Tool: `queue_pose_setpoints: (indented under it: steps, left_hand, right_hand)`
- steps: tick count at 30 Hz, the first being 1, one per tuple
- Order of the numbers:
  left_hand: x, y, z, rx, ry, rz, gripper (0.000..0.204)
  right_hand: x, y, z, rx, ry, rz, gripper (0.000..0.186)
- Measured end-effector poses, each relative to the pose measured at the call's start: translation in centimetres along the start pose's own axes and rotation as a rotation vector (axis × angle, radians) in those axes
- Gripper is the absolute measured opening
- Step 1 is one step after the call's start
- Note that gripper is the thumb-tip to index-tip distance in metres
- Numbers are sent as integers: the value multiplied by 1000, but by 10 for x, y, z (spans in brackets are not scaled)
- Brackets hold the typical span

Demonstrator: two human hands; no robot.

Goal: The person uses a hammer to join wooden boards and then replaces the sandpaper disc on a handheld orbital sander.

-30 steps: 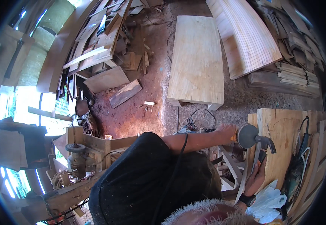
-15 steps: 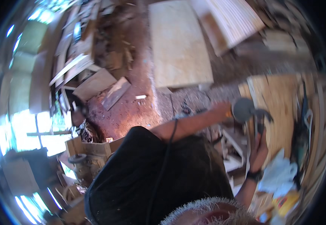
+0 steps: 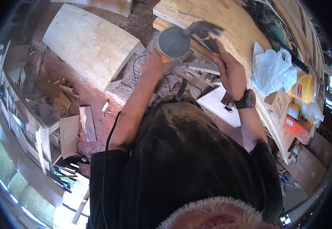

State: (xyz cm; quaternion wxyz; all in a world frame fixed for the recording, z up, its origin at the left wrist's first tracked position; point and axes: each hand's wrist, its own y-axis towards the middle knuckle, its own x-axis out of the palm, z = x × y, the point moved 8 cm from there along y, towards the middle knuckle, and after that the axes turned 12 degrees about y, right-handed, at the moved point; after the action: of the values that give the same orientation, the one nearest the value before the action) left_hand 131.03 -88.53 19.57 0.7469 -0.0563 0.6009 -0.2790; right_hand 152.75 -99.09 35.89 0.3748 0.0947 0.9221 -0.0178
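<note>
My left hand (image 3: 154, 65) is closed around the orange body of a tool with a round grey disc (image 3: 174, 42), whose flat face is turned up. I cannot make out its exact kind. My right hand (image 3: 232, 72), with a dark watch at the wrist, grips the handle of a claw hammer (image 3: 204, 29). The hammer's dark head is slightly blurred and lies against or just beside the disc's right edge. Both tools are at the near edge of a wooden workbench (image 3: 231, 19). A long nail or thin metal rod (image 3: 187, 14) lies on that bench.
A crumpled pale plastic bag (image 3: 273, 68), a yellow jar (image 3: 302, 87) and an orange box (image 3: 296, 129) are on the right. At left, a large plywood panel (image 3: 91, 42) rests low, with wood offcuts (image 3: 87, 124) on the reddish floor. A white board (image 3: 221, 106) lies below my right hand.
The view has swung round to the right, bringing the bench to the top. Both hands keep their hold, and the hammer and disc remain close together.
</note>
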Motion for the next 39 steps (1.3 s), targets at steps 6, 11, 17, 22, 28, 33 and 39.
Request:
queue_pose_setpoints:
  steps: [6, 11, 17, 22, 28, 33, 39]
  left_hand:
    - [-5, -3, -2, 2, 40, -16, 72]
    - [-3, -3, -4, 16, 51, 41, 74]
    - [-7, 1, -7, 37, 99, 79, 71]
    - [-9, 1, -7, 43, 113, 22, 69]
    - [-7, -1, -9, 59, 143, 70, 67]
    - [-6, 2, -10, 42, 131, 85, 67]
    - [-7, 1, -7, 54, 79, 54, 69]
  right_hand:
    - [7, 5, 1, -20, -34, -33, 51]
    - [0, 10, -15, -123, 17, 106, 51]
    - [13, 24, -17, -131, -103, -19, 49]
    - [17, 29, -22, -146, -112, 5, 47]
    - [22, 39, -23, -119, -92, -67, 48]
    - [12, 25, -20, -116, -99, 43, 50]
    - [8, 10, -12, -117, -52, -47, 51]
